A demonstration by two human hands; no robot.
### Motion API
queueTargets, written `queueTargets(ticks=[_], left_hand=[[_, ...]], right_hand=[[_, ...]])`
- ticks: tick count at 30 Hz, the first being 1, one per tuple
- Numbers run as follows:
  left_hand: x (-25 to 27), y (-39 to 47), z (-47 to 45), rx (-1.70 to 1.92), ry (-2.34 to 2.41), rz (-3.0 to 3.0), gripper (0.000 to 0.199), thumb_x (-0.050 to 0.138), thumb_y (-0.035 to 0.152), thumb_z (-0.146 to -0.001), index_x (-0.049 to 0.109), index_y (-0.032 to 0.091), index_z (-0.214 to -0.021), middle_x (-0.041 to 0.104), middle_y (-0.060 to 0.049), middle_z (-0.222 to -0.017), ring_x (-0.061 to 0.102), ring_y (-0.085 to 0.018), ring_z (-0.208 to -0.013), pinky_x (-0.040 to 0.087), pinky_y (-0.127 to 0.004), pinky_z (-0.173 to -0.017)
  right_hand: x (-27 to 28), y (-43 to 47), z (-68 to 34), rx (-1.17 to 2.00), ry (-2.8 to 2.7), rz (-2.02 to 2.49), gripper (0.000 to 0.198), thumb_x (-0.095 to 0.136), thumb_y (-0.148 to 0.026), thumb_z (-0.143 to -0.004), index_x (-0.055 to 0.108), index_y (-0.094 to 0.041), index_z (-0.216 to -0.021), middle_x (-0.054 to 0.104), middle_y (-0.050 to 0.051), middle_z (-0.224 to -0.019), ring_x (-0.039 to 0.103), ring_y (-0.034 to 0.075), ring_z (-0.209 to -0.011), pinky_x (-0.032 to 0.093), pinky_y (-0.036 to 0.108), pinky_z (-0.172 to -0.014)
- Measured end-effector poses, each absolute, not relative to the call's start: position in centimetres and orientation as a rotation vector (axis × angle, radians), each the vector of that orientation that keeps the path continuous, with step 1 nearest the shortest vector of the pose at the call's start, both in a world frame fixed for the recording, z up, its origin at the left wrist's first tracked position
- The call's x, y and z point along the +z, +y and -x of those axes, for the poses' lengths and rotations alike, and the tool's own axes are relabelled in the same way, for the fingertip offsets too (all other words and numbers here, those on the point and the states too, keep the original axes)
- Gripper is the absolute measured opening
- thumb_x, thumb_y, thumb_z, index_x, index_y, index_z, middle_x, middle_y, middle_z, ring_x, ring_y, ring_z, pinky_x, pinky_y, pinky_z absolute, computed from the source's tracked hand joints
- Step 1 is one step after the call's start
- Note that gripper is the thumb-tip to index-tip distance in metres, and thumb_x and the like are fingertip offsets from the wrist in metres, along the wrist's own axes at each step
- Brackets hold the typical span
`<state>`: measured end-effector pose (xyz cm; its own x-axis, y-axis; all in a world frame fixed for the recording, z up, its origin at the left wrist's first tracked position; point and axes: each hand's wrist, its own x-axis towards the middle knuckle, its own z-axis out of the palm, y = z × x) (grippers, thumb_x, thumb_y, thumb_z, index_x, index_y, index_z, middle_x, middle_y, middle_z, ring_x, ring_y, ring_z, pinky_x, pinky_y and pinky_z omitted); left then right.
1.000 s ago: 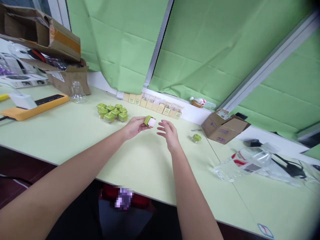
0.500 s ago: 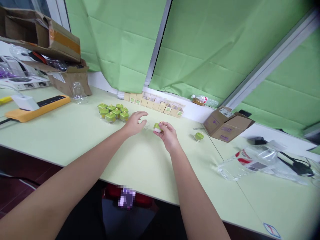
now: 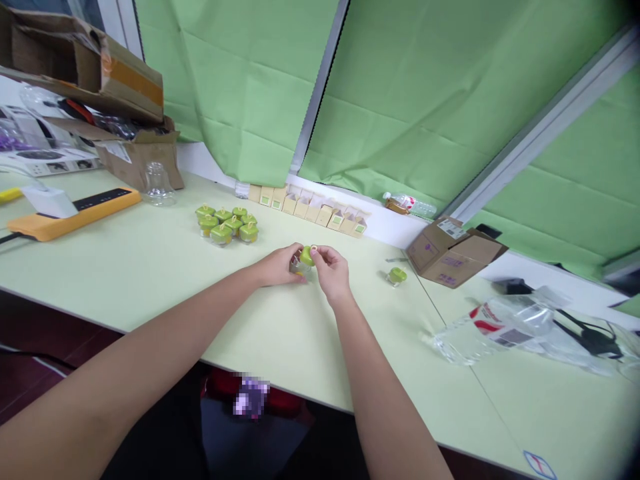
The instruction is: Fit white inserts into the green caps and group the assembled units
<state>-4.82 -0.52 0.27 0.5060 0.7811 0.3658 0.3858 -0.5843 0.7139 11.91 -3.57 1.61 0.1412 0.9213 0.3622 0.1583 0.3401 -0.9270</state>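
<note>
Above the middle of the table, my left hand curls its fingers around a small clear jar. Its thumb lies along the near side. From the right, my right hand pinches a green lid with a pale loop and holds it at the jar's top. Whether the lid is seated on the rim, I cannot tell. A group of small clear jars with green lids stands to the left of my hands. One more green-lidded jar is by itself on the right.
Small cardboard boxes line the table's back edge. An orange power strip and a clear plastic cup are at left. On the right are an open carton and a large plastic bottle lying on its side.
My left hand, open beside the clear jar before, has closed around it. My right hand has brought the green lid leftward and turned it onto the jar's top.
</note>
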Motion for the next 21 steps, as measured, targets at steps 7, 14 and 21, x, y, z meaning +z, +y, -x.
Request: queueTargets(ticks=[7,14,21], left_hand=[[0.2,-0.7,4.6,0.957,0.896,-2.150,0.057,0.079,0.039,-0.064,0.055,0.020,-0.113,0.065,-0.005,-0.098,0.061,-0.021,-0.085,0.046,-0.030,-0.071],[0.3,-1.1,4.3,1.059,0.738,-2.147,0.043,0.063,0.030,-0.078,0.063,0.021,-0.119,0.065,-0.010,-0.118,0.062,-0.022,-0.097,0.048,-0.032,-0.084],[1.3,-1.6,5.2,0.965,1.096,-2.394,0.030,0.059,0.027,-0.076,0.064,0.021,-0.106,0.066,-0.008,-0.103,0.059,-0.025,-0.091,0.046,-0.035,-0.078]], right_hand=[[0.3,-3.5,-12.0,0.620,-1.596,1.321,0.025,0.060,-0.046,-0.083,0.071,-0.024,-0.088,0.073,0.001,-0.092,0.064,0.020,-0.087,0.050,0.033,-0.082],[-0.3,-3.2,-12.2,0.648,-1.578,1.285,0.025,0.063,-0.047,-0.081,0.072,-0.024,-0.088,0.073,0.002,-0.096,0.064,0.021,-0.096,0.048,0.034,-0.090],[1.5,-2.7,-17.6,0.045,-1.192,1.627,0.035,0.054,-0.039,-0.083,0.067,-0.017,-0.106,0.064,0.014,-0.115,0.056,0.029,-0.111,0.043,0.041,-0.098]])
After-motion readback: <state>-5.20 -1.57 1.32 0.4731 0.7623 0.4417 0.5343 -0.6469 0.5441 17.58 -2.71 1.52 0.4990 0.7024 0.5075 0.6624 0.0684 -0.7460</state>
